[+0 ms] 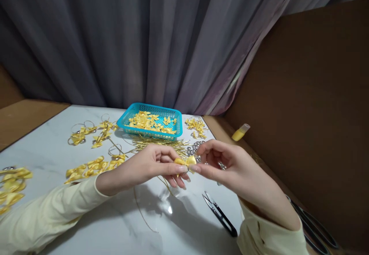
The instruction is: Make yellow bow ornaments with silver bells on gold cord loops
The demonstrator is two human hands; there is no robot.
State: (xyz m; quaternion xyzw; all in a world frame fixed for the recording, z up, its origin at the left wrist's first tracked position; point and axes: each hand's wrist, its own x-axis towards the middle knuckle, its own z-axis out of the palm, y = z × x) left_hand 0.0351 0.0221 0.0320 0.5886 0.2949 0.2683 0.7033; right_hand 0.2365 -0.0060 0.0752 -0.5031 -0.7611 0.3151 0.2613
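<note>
Both hands are meeting above the middle of the desk (43,147), fingertips pinching one small yellow ribbon bow (185,163) between them. The left hand (150,166) is coming in from the left, forearm laid low across the marble top, wrist bent slightly up, thumb and forefinger closing on the bow's left side, remaining fingers curling underneath. The right hand (230,166) is reaching in from the lower right, wrist raised, thumb and forefinger gripping the bow's right side, other fingers arching loosely above. Pale yellow sleeves are covering both forearms. A thin gold thread (144,216) is trailing down from the hands onto the desk.

Just beneath the right hand, black thread snips (220,213) are lying on the desk. Behind the hands, a heap of small silver bells (194,148) is sitting beside a bundle of gold cords (158,143). Further back, a turquoise basket (170,112) is holding more yellow bows. Finished bows with wire rings (86,132) are lying spread out to the left, and a row of loose bows (92,165) is lying near the left forearm. A yellow tube (240,132) is resting at the desk's right edge. Large black scissors (314,224) are showing at the lower right.
</note>
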